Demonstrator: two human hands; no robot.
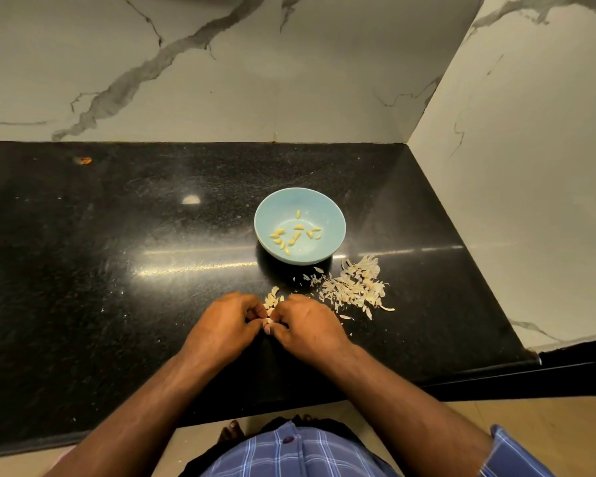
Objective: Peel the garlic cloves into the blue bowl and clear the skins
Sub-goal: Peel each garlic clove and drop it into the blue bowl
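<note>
Left hand (pixel 226 323): fingers curling, pinching a garlic clove (pixel 268 320) together with the right hand (pixel 308 327).
Blue bowl (pixel 332 215): sitting beyond the hands, holding peeled cloves (pixel 295 234).
Skins (pixel 353 287): lying piled just right of the hands on the counter (pixel 117 253).

— Where is the bowl (pixel 299 225)?
— On the counter (pixel 117 253), behind the hands, a little to the right. Peeled cloves (pixel 295 234) lie in it.
— And the skins (pixel 353 287)?
— Before the bowl, to its right. The left hand (pixel 226 323) and right hand (pixel 308 325) meet near the counter's front edge, a clove (pixel 270 316) between them.
</note>
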